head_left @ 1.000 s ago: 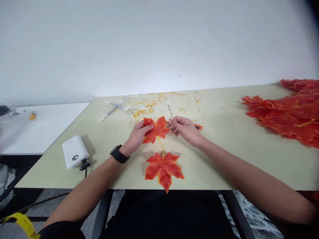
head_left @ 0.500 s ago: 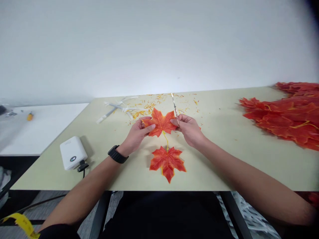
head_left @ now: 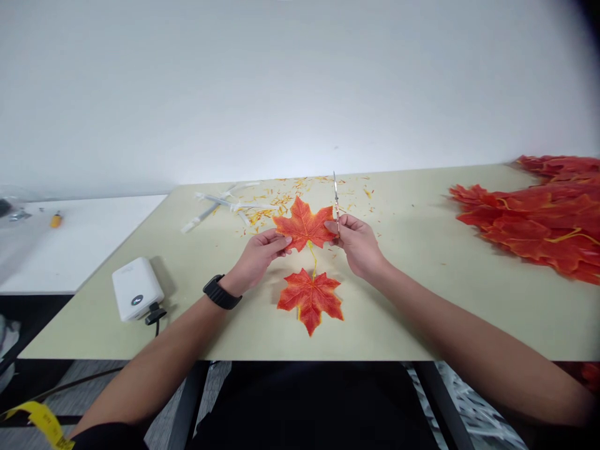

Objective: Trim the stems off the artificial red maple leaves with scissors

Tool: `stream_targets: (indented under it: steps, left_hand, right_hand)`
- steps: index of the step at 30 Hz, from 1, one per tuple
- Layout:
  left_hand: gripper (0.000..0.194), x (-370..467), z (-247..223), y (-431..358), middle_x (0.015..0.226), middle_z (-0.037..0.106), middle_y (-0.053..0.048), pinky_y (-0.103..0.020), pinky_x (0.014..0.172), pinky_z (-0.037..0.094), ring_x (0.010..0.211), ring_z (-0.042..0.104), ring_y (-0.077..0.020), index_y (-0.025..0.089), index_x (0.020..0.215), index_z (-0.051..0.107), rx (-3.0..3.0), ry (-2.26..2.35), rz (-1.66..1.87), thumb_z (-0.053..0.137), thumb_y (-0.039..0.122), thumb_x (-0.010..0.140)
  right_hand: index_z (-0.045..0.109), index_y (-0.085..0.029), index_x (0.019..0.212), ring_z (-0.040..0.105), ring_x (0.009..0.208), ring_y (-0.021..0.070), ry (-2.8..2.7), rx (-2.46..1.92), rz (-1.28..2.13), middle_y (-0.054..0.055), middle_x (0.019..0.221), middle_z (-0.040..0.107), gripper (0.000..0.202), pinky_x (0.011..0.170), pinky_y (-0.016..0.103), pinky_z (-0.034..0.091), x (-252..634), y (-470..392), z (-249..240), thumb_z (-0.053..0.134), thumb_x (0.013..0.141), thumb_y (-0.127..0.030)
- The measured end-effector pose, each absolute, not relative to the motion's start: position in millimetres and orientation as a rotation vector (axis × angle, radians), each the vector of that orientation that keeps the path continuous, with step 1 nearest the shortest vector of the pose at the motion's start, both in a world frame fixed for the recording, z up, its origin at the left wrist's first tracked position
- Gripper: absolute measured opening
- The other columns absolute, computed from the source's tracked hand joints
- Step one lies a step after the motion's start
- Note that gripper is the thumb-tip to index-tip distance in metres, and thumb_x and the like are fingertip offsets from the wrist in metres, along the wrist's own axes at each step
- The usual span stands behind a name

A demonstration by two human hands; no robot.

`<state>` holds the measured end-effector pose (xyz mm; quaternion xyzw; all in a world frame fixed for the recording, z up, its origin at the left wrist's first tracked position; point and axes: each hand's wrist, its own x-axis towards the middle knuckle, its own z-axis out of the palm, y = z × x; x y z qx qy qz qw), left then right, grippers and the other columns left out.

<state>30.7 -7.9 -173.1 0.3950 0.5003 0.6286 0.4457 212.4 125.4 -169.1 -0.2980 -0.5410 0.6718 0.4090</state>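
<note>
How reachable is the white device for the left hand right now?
Probably yes: only tabletop shows between the left hand and the white device, though that hand would likely have to let go of the upper leaf it is gripping.

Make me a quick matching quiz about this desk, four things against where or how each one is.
1. Upper leaf
2. Slim metal tool
3. White device
4. Leaf pile

A. Toward the right side of the table
B. Has a black plug in it
C. Held up between left hand and right hand
D. Held by the right hand alone

Pairs: 1-C, 2-D, 3-B, 4-A
</note>
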Motion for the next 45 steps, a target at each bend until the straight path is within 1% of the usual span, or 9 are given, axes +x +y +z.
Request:
stream_targets:
  steps: [12, 18, 29, 32, 35, 37, 39, 42, 45]
  left_hand:
    - [0.020, 29.9, -169.9, -9.6, 0.081, 0.061, 0.000, -0.028, 0.073, 0.050, 0.072, 0.066, -0.0140, 0.016, 0.077, 0.067, 0.825, 1.197, 1.604, 0.079, 0.031, 0.081]
    - [0.018, 29.6, -169.0, -10.1, 0.086, 0.065, -0.002, -0.029, 0.071, 0.050, 0.069, 0.067, -0.0146, 0.014, 0.085, 0.069, 0.786, 1.209, 1.608, 0.078, 0.028, 0.076]
    - [0.021, 30.6, -170.8, -8.8, 0.083, 0.060, 0.000, -0.029, 0.070, 0.050, 0.073, 0.069, -0.0163, 0.015, 0.080, 0.063, 0.850, 1.208, 1.607, 0.077, 0.031, 0.079]
    - [0.020, 31.4, -171.0, -7.9, 0.080, 0.060, 0.002, -0.028, 0.071, 0.051, 0.071, 0.064, -0.0134, 0.018, 0.093, 0.065, 0.932, 1.238, 1.613, 0.075, 0.028, 0.080]
    - [0.039, 33.9, -169.4, -8.4, 0.084, 0.063, 0.002, -0.027, 0.069, 0.050, 0.069, 0.059, -0.0125, 0.023, 0.119, 0.062, 1.114, 1.313, 1.617, 0.073, 0.021, 0.081]
    - [0.054, 35.5, -168.7, -9.7, 0.098, 0.067, -0.002, -0.027, 0.069, 0.050, 0.077, 0.060, -0.0143, 0.027, 0.133, 0.056, 1.240, 1.370, 1.639, 0.071, 0.017, 0.082]
    - [0.062, 36.0, -169.1, -11.3, 0.119, 0.066, -0.006, -0.026, 0.071, 0.050, 0.095, 0.063, -0.0181, 0.030, 0.139, 0.053, 1.370, 1.448, 1.668, 0.068, 0.012, 0.082]
    - [0.054, 33.6, -171.6, -12.7, 0.138, 0.058, -0.008, -0.026, 0.081, 0.052, 0.124, 0.056, -0.0224, 0.029, 0.132, 0.059, 1.629, 1.626, 1.634, 0.057, 0.004, 0.083]
    - [0.048, 27.4, -175.3, -11.3, 0.136, 0.058, -0.008, -0.030, 0.087, 0.053, 0.130, 0.054, -0.0231, 0.026, 0.118, 0.066, 1.852, 1.763, 1.601, 0.050, -0.001, 0.082]
  right_hand:
    - [0.046, -0.020, 0.065, 0.046, 0.068, 0.0107, -1.341, -0.786, 1.675, -0.001, 0.075, 0.051, 0.045, 0.061, 0.026, 0.047, 212.3, 128.3, -168.5, 0.086, 0.063, -0.039]
    - [0.044, -0.020, 0.064, 0.046, 0.068, 0.0107, -1.355, -0.787, 1.654, -0.002, 0.074, 0.049, 0.048, 0.060, 0.026, 0.046, 212.9, 128.9, -167.2, 0.086, 0.062, -0.041]
    - [0.046, -0.020, 0.064, 0.045, 0.067, 0.0103, -1.341, -0.784, 1.675, -0.001, 0.075, 0.049, 0.044, 0.060, 0.026, 0.046, 212.0, 128.6, -168.8, 0.086, 0.064, -0.038]
    - [0.047, -0.020, 0.064, 0.046, 0.067, 0.0102, -1.346, -0.795, 1.697, -0.001, 0.075, 0.051, 0.044, 0.060, 0.026, 0.047, 211.3, 129.2, -169.6, 0.087, 0.063, -0.037]
    - [0.048, -0.020, 0.066, 0.048, 0.067, 0.0101, -1.358, -0.803, 1.725, -0.001, 0.077, 0.054, 0.042, 0.060, 0.026, 0.047, 210.8, 129.8, -170.8, 0.086, 0.063, -0.038]
    - [0.048, -0.020, 0.066, 0.048, 0.067, 0.0101, -1.377, -0.813, 1.735, -0.001, 0.077, 0.055, 0.042, 0.060, 0.026, 0.047, 211.1, 130.2, -171.9, 0.085, 0.064, -0.037]
    - [0.047, -0.020, 0.065, 0.048, 0.067, 0.0100, -1.408, -0.827, 1.731, -0.002, 0.074, 0.053, 0.042, 0.060, 0.026, 0.047, 211.8, 130.7, -173.1, 0.085, 0.064, -0.037]
    - [0.047, -0.019, 0.064, 0.047, 0.066, 0.0097, -1.459, -0.840, 1.725, -0.003, 0.072, 0.050, 0.042, 0.060, 0.026, 0.047, 213.0, 131.9, -174.4, 0.085, 0.065, -0.037]
    - [0.046, -0.019, 0.065, 0.047, 0.066, 0.0094, -1.489, -0.830, 1.735, -0.003, 0.072, 0.051, 0.044, 0.061, 0.026, 0.047, 213.7, 133.4, -174.7, 0.086, 0.063, -0.038]
